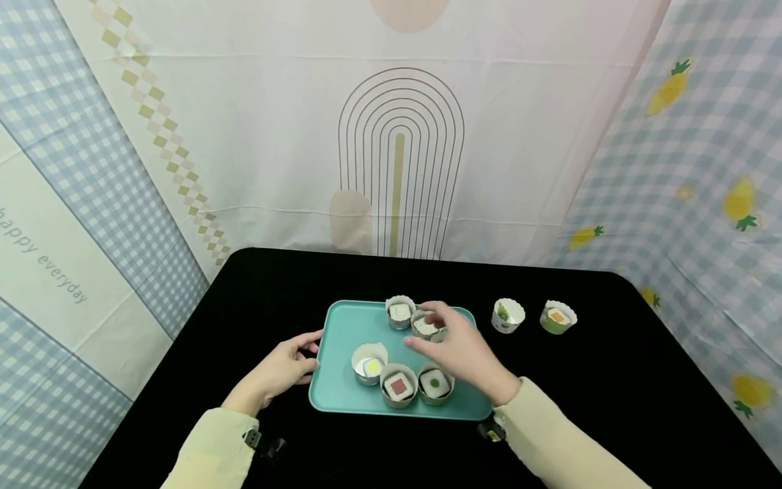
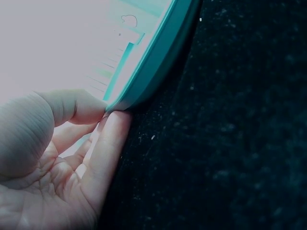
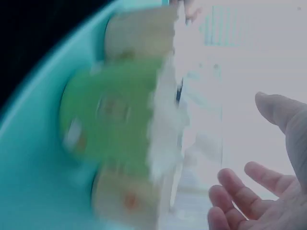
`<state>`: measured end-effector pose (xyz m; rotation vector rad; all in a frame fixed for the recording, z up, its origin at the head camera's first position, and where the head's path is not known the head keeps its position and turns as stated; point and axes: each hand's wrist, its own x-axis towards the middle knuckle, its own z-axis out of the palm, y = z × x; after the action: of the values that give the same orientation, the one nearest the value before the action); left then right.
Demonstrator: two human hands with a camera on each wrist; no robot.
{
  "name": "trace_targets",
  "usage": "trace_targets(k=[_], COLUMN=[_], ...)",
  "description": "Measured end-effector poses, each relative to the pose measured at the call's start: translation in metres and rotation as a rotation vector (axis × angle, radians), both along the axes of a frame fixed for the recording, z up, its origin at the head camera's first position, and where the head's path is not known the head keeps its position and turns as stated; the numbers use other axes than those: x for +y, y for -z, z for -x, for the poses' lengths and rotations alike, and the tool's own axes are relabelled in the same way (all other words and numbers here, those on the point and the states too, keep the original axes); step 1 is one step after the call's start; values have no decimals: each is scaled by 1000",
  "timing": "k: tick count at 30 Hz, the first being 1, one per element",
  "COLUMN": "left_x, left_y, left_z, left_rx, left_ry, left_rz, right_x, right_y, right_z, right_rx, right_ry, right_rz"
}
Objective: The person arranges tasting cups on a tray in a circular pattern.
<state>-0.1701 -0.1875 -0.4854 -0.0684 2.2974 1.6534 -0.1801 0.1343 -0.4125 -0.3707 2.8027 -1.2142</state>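
Note:
My left hand (image 1: 277, 373) is at the left edge of a turquoise tray (image 1: 336, 329); the left wrist view shows thumb and fingers pinching its rim. Several paper cups with small fillings stand on the tray. My right hand (image 1: 464, 350) is over the tray's right side, its thumb and fingers spread near a cup with a speckled white top (image 1: 423, 327), which they partly hide. Beside it is a cup with a white square (image 1: 400, 312). Nearer me are cups with a yellow-centred round (image 1: 368, 367), a red-marked square (image 1: 398, 386) and a green-dotted square (image 1: 435, 384). In the right wrist view nothing lies between the fingers.
On the black table (image 1: 281, 285), right of the tray, stand a cup with a green piece inside (image 1: 508, 316) and a green cup with an orange-topped piece (image 1: 557, 318). Patterned cloths (image 1: 275, 136) hang behind and at both sides.

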Motion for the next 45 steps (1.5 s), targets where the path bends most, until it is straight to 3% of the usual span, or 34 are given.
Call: trace_targets(k=[13, 21, 28, 45], left_x=[0, 0, -1, -1], left_y=[-2, -1, 2, 2], left_z=[0, 0, 2, 1], left_rx=[12, 13, -3, -7], left_ry=[26, 31, 16, 12], left_rz=[-16, -14, -1, -12], right_x=[92, 127, 138, 141], right_y=[13, 26, 34, 55], right_z=[11, 13, 19, 43], right_rx=[26, 15, 12, -255], right_ry=[219, 286, 314, 314], right_rz=[-14, -3, 16, 229])
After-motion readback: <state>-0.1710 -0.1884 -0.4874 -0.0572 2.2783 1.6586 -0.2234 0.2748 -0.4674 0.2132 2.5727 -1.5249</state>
